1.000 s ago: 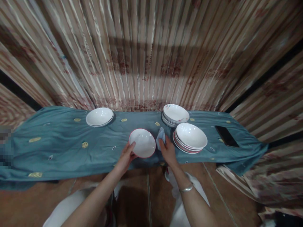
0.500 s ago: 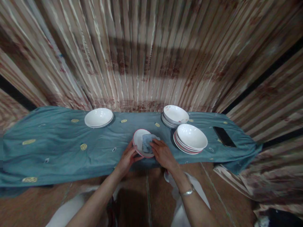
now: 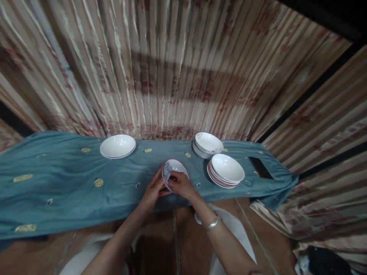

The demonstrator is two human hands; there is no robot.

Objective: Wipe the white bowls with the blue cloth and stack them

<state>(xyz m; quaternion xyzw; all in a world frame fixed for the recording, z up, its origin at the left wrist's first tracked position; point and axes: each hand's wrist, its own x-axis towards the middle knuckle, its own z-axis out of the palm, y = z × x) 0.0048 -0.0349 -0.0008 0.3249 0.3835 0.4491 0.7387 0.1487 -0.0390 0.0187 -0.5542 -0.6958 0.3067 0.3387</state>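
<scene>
A white bowl (image 3: 178, 165) with a red rim is held near the front edge of the cloth-covered table. My left hand (image 3: 154, 190) grips its left side, thumb at the rim and fingers around the outside. Bunched against the inner left wall of the bowl is a light blue cloth (image 3: 168, 169), pinched in the fingers of my right hand (image 3: 181, 185). That hand reaches over the front right of the bowl and hides part of its inside. Whether the bowl's base touches the table cannot be seen.
Two stacks of bowls stand on the right, a front stack (image 3: 228, 169) and a flower-patterned back stack (image 3: 208, 143). More white bowls (image 3: 118, 146) sit at the back left. A black phone (image 3: 260, 168) lies near the right end of the teal tablecloth (image 3: 71, 191). Pleated curtains (image 3: 160, 76) hang behind.
My right hand has moved the cloth leftward across the bowl, from its right side to the inner left wall. My left hand keeps its hold. The view has shifted slightly.
</scene>
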